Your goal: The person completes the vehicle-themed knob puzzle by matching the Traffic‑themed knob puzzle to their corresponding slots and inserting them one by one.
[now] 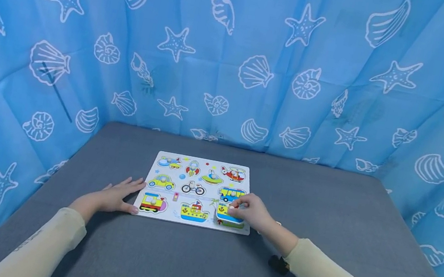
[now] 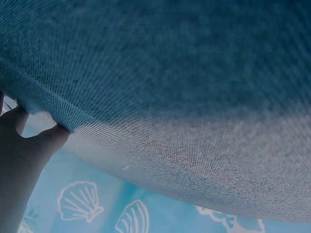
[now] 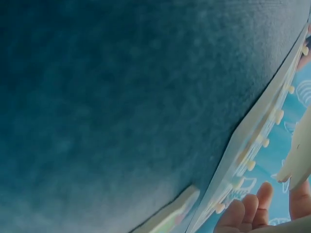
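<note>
A white knobbed puzzle board (image 1: 176, 189) with vehicle pictures lies on the table. My right hand (image 1: 251, 211) pinches a yellow-and-blue ship puzzle piece (image 1: 222, 212) above the board's lower right corner, partly covering the picture beneath. In the right wrist view the right hand (image 3: 257, 208) is at the lower right, and the piece's pale edge (image 3: 299, 150) is tilted and raised off the board. My left hand (image 1: 118, 197) rests at the board's left edge, fingers spread. Only part of the left hand (image 2: 29, 150) shows in the left wrist view.
Another puzzle piece (image 3: 167, 213) lies on the grey table beside the board, mostly hidden by my right forearm in the head view. A small black object (image 1: 279, 265) sits under that forearm. A blue shell-patterned curtain (image 1: 234, 63) hangs behind the table.
</note>
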Demonstrator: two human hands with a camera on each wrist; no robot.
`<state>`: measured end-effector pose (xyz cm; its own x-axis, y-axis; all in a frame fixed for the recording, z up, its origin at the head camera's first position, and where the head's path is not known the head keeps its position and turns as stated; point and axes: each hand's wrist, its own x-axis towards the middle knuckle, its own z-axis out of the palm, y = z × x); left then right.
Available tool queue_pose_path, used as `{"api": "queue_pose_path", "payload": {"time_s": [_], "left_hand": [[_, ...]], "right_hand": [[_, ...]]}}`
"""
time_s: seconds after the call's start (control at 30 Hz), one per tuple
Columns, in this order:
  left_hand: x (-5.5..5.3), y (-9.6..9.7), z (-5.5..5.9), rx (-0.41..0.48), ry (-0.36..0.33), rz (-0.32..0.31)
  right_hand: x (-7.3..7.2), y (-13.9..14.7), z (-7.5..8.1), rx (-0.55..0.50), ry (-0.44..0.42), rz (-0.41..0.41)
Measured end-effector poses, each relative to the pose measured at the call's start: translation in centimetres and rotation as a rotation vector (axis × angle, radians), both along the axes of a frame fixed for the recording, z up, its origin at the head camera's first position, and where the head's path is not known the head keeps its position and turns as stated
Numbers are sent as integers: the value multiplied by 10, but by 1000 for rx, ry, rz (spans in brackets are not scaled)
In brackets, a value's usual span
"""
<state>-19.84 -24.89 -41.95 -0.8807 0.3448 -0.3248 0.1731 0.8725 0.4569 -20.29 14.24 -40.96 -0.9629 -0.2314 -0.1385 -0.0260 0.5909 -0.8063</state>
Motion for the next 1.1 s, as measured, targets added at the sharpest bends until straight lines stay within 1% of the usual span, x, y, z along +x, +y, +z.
{"api": "queue_pose_path", "payload": {"time_s": [0.3, 0.53, 0.63, 0.77, 0.9, 1.1], "left_hand": [[-1, 1, -3, 0, 4, 9], [-1, 1, -2, 2, -3, 9], [-1, 0, 0, 8, 2, -4], [-1, 0, 1, 9, 9, -13], [-1, 0, 0, 10, 10, -12], [-2, -2, -3, 18, 7, -13]], "right_hand": [[-1, -11, -5, 0, 38, 88], [1, -23, -3, -2, 15, 123], [2, -30, -1, -1, 19, 128], [2, -39, 0, 38, 41, 122], [1, -46, 0, 64, 26, 115], [-1, -55, 0, 64, -4, 122]]}}
